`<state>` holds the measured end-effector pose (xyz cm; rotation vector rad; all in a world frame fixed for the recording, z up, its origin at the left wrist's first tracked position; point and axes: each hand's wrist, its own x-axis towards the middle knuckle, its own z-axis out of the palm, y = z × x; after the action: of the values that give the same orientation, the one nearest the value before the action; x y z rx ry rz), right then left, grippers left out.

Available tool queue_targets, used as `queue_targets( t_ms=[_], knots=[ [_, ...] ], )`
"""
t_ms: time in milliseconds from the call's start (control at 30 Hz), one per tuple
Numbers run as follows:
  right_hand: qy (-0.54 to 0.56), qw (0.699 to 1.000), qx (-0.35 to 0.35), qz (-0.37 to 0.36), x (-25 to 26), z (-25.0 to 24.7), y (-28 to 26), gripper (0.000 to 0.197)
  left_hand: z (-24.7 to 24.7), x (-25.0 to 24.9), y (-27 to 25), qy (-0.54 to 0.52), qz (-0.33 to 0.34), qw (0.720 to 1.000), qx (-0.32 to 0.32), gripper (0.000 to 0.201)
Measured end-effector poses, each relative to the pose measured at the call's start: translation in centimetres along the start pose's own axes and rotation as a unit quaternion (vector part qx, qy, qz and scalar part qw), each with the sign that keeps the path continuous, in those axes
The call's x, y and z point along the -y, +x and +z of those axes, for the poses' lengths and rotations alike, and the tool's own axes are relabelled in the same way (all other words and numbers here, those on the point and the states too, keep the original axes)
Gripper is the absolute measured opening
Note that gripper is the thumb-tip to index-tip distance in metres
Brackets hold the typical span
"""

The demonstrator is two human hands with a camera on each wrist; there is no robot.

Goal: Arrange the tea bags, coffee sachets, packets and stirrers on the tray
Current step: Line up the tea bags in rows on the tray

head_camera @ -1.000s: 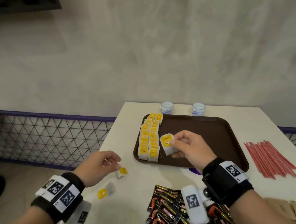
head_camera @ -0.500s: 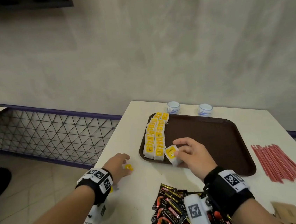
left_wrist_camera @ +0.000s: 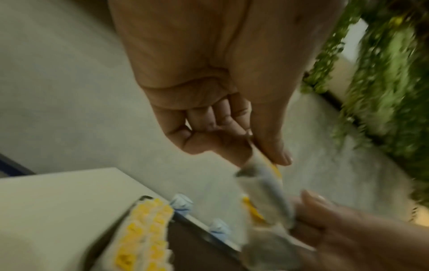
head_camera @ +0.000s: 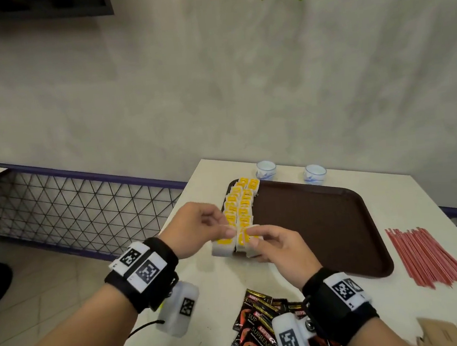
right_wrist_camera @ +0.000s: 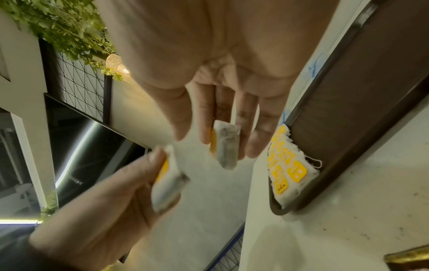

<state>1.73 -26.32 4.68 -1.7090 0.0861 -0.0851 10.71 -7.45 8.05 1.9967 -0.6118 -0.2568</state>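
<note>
My left hand (head_camera: 199, 226) has come up off the table, and now it and my right hand (head_camera: 274, 245) each pinch a tea bag (right_wrist_camera: 226, 144) above the tray's (head_camera: 339, 217) near-left corner; two more for the rows.

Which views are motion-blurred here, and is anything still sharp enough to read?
Head view: mostly sharp, the coffee sachets are legible, the brown packets smear at the corner. Left wrist view: heavy blur over the left hand's tea bag and the foliage. Right wrist view: both held tea bags blur, yet the rows on the tray read "TEA".
</note>
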Motion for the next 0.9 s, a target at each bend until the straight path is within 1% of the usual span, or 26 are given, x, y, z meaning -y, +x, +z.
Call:
queue_targets(
  t_ms=[100, 200, 267, 333, 433, 500, 533, 600, 633, 667, 700, 733, 767, 800, 833, 900],
  knots=[
    [0.029, 0.998, 0.033, -0.038, 0.7, 0.5, -0.4, 0.020, 1.5, -2.4, 0.1, -0.035, 0.051, 0.998, 0.006, 0.014],
    [0.095, 0.994, 0.045, -0.043, 1.0, 0.9, -0.6, 0.018, 2.5, -2.9, 0.1, -0.016, 0.067, 0.998, -0.007, 0.015],
    [0.109, 0.993, 0.028, -0.039, 1.0, 1.0, -0.6, 0.014, 2.9, -2.9, -0.2, -0.015, 0.067, 0.997, -0.025, 0.016],
    [0.085, 0.995, 0.008, -0.051, 1.0, 1.0, -0.5, 0.015, 3.0, -3.0, -0.7, -0.041, 0.065, 0.997, -0.028, 0.014],
    [0.074, 0.995, -0.023, -0.057, 0.8, 1.0, -0.4, 0.018, 2.4, -3.1, -1.4, -0.079, 0.053, 0.995, 0.027, 0.016],
    [0.073, 0.995, -0.042, -0.052, 0.5, 1.0, -0.3, 0.016, 1.5, -2.9, -1.8, -0.101, 0.040, 0.993, 0.049, 0.015],
    [0.069, 0.995, -0.055, -0.048, 0.4, 0.9, -0.1, 0.015, 0.9, -2.7, -2.1, -0.128, 0.028, 0.990, 0.046, 0.016],
    [0.072, 0.994, -0.078, -0.038, 0.2, 0.6, 0.1, 0.012, -0.7, -1.4, -2.8, -0.160, 0.002, 0.987, 0.009, 0.017],
    [0.072, 0.993, -0.086, -0.034, 0.2, 0.4, 0.1, 0.012, -1.5, -0.2, -3.2, -0.135, -0.007, 0.991, -0.013, 0.018],
    [0.068, 0.993, -0.091, -0.033, 0.2, 0.1, 0.2, 0.013, -2.4, 1.4, -3.6, -0.068, -0.016, 0.997, -0.023, 0.020],
    [0.063, 0.993, -0.093, -0.031, 0.1, -0.2, 0.2, 0.015, -3.3, 3.2, -4.2, 0.035, -0.035, 0.999, -0.008, 0.025],
    [0.060, 0.993, -0.093, -0.029, 0.1, -0.4, 0.2, 0.016, -3.9, 5.0, -4.8, 0.140, -0.064, 0.988, 0.031, 0.032],
    [0.058, 0.994, -0.091, -0.027, 0.1, -0.5, 0.1, 0.018, -4.1, 6.8, -5.5, 0.218, -0.099, 0.968, 0.076, 0.041],
    [0.057, 0.994, -0.090, -0.025, 0.0, -0.6, 0.0, 0.019, -4.1, 8.4, -6.0, 0.259, -0.126, 0.951, 0.111, 0.049],
    [0.055, 0.994, -0.088, -0.024, 0.0, -0.6, 0.0, 0.020, -3.8, 9.7, -6.5, 0.270, -0.146, 0.942, 0.133, 0.053],
    [0.048, 0.995, -0.082, -0.023, -0.1, -0.4, -0.1, 0.020, -2.7, 11.2, -7.0, 0.269, -0.157, 0.938, 0.151, 0.057]
  ],
)
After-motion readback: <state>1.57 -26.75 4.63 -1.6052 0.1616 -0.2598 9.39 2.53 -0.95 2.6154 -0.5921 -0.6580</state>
